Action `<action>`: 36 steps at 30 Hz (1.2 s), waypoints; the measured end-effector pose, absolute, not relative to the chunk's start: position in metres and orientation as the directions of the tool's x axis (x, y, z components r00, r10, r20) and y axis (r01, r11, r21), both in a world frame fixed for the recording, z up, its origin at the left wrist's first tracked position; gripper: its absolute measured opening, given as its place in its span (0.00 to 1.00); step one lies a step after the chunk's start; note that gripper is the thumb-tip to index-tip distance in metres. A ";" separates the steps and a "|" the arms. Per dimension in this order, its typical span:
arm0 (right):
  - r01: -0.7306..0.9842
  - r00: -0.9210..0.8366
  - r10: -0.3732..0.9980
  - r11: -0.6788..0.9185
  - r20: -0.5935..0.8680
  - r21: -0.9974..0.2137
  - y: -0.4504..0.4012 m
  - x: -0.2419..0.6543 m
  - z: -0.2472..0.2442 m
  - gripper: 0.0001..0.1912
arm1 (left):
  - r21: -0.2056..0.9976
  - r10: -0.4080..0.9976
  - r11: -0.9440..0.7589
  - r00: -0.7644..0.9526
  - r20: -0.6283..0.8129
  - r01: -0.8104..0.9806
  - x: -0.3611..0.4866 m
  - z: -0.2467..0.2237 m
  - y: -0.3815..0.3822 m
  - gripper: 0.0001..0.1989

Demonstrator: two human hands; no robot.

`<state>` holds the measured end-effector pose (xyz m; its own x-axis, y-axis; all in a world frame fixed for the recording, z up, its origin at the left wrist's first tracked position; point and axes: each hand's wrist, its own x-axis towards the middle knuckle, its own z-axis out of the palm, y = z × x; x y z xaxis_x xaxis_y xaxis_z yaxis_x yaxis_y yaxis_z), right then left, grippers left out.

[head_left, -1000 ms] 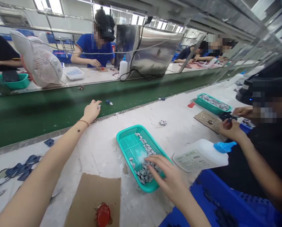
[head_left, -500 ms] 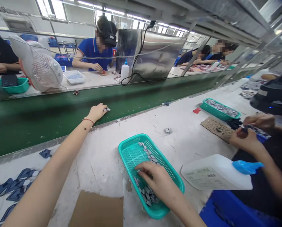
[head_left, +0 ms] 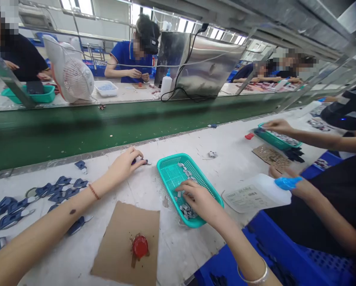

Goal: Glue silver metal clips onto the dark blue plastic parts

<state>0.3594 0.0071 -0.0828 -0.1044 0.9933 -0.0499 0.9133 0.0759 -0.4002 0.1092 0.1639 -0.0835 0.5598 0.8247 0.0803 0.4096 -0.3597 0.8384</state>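
Observation:
My left hand [head_left: 126, 163] is closed on a small dark blue piece [head_left: 138, 160] above the white table, near the green belt. Inside the teal basket [head_left: 161, 169], my right hand [head_left: 196, 196] has its fingers bent together around a small grey piece [head_left: 178, 194]. Small grey pieces [head_left: 187, 211] lie in the basket below and beyond that hand. Left of the basket is a brown cardboard sheet [head_left: 115, 238] with a red round cap [head_left: 140, 246] on it. Dark blue pieces [head_left: 57, 192] are scattered at the left.
A green belt [head_left: 76, 135] runs behind the table. At the right lies a white bottle [head_left: 249, 192] with a blue cap, near another person's arms [head_left: 324, 137] and a second teal basket [head_left: 273, 140]. Blue bins [head_left: 225, 262] stand below the table edge.
My left hand has come back from the green belt to the table, now with a dark blue piece. The view has tilted down, showing the red cap. My right hand stays in the basket.

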 end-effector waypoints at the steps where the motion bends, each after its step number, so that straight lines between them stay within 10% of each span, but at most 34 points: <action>1: 0.923 -0.140 0.989 0.112 -0.052 -0.369 0.007 0.359 -0.083 0.18 | 0.889 0.848 -0.277 0.527 0.047 0.366 0.102 -0.080 0.153 0.11; 6: 0.932 -0.206 0.976 0.175 -0.067 -0.319 0.011 0.358 -0.084 0.12 | 0.979 0.836 0.184 0.510 -0.203 0.088 0.065 -0.072 0.088 0.08; 14: 0.922 -0.250 0.967 0.222 -0.051 -0.317 0.010 0.354 -0.083 0.10 | 0.745 0.772 0.588 0.496 -0.398 -0.317 0.027 -0.090 0.030 0.10; 27: 0.815 -0.046 0.976 0.161 0.214 -0.557 -0.013 0.307 -0.067 0.11 | 0.890 0.953 0.241 0.268 -0.141 -0.387 0.026 -0.130 -0.002 0.15; 36: 0.622 -0.279 0.960 0.169 -0.015 -0.764 -0.048 0.235 -0.066 0.08 | 0.899 0.937 0.250 0.326 -0.129 -0.360 0.024 -0.132 -0.003 0.14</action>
<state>0.2350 -0.0481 -0.0662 -0.2794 0.9600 -0.0150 0.6222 0.1691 -0.7643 0.0240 -0.0027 -0.1318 0.3258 0.9365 -0.1295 -0.3599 0.2495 0.8990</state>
